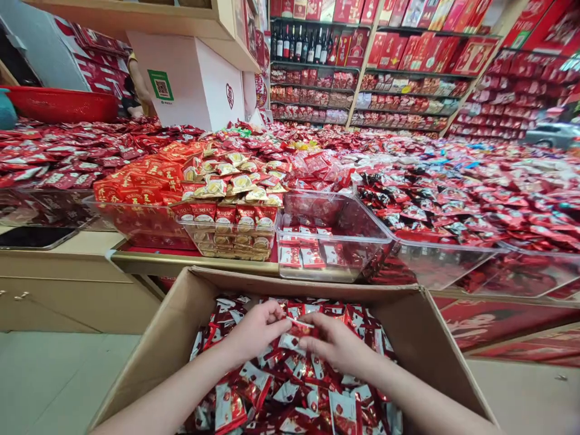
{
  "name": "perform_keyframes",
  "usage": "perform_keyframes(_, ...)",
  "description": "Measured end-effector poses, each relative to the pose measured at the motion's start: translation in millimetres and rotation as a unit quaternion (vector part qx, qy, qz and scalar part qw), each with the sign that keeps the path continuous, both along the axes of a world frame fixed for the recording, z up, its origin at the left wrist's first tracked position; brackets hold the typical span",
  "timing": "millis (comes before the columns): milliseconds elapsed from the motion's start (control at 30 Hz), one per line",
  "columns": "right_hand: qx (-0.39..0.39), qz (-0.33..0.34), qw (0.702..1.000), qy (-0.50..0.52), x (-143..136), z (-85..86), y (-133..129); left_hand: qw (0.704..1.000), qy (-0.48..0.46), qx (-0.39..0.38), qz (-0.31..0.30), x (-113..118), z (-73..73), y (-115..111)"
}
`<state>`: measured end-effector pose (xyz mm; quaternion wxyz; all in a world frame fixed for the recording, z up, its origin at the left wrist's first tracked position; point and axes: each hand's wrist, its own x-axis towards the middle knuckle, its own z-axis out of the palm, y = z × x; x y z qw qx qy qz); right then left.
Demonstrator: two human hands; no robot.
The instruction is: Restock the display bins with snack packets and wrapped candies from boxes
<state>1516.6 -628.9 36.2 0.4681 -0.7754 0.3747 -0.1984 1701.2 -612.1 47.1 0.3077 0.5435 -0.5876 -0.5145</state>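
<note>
A deep cardboard box [149, 356] stands in front of me, filled with loose red-and-white wrapped snack packets [254, 380]. Both my hands are inside it, just over the heap. My left hand [258, 329] has its fingers curled, thumb and fingertips at the left end of a small red-and-white snack packet [299, 328]. From the other side, my right hand [338, 344] pinches the same packet between thumb and fingers. Beyond the box's far edge, a clear plastic bin [335, 241] holds a low layer of red-and-white packets [308, 254] set in rows.
Left of that bin, another clear bin holds stacked durian snack packets [235, 220], beside orange-red packets [140, 181]. Dark-and-red packets [417, 205] are heaped to the right. A tablet or phone [36, 237] lies on the left counter. Stocked shelves [317, 66] stand behind.
</note>
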Motion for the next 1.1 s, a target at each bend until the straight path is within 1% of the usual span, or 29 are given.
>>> perform_keyframes(67,0.057,-0.011,0.996,-0.062,2.2,1.1,-0.6,0.998,0.053,0.004,0.027,-4.2,3.2,2.5)
perform_keyframes(133,0.120,-0.020,0.987,-0.110,4.0,4.3,1.2,0.994,0.092,0.014,0.051,-5.6,6.7,6.5)
perform_keyframes(200,0.165,-0.035,0.975,-0.142,5.7,8.2,3.9,0.988,0.131,0.041,0.071,-6.2,10.3,10.4)
perform_keyframes(267,0.193,-0.065,0.965,-0.166,7.3,12.1,6.3,0.982,0.163,0.064,0.066,-7.3,13.3,12.9)
perform_keyframes(333,0.215,-0.090,0.955,-0.184,8.7,15.2,7.7,0.981,0.176,0.058,0.049,-8.7,15.1,13.9)
perform_keyframes(400,0.227,-0.093,0.951,-0.187,9.5,16.2,8.3,0.983,0.173,0.049,0.041,-9.4,15.7,13.7)
perform_keyframes(500,0.203,-0.083,0.961,-0.167,9.8,13.7,8.1,0.980,0.177,0.068,0.052,-7.9,15.6,12.2)
perform_keyframes(567,0.167,-0.080,0.969,-0.162,10.0,11.8,8.5,0.979,0.179,0.070,0.066,-5.6,16.3,11.2)
perform_keyframes(667,0.116,-0.092,0.972,-0.180,10.7,13.3,10.4,0.978,0.179,0.067,0.083,-2.3,19.7,10.5)
perform_keyframes(767,0.088,-0.102,0.974,-0.183,10.8,20.2,11.5,0.977,0.184,0.068,0.079,-1.1,25.0,11.0)
perform_keyframes(867,0.071,-0.085,0.980,-0.163,10.3,26.5,10.3,0.977,0.191,0.053,0.079,-1.8,28.3,12.5)
perform_keyframes(1000,0.040,-0.066,0.990,-0.116,9.8,31.2,8.9,0.970,0.226,0.051,0.075,-2.4,28.4,15.1)
perform_keyframes(1067,0.008,-0.063,0.994,-0.087,8.0,38.2,9.0,0.963,0.253,0.061,0.073,-0.9,28.9,15.4)
perform_keyframes(1100,-0.017,-0.061,0.995,-0.071,6.2,44.7,8.7,0.958,0.268,0.066,0.070,0.5,29.3,15.0)
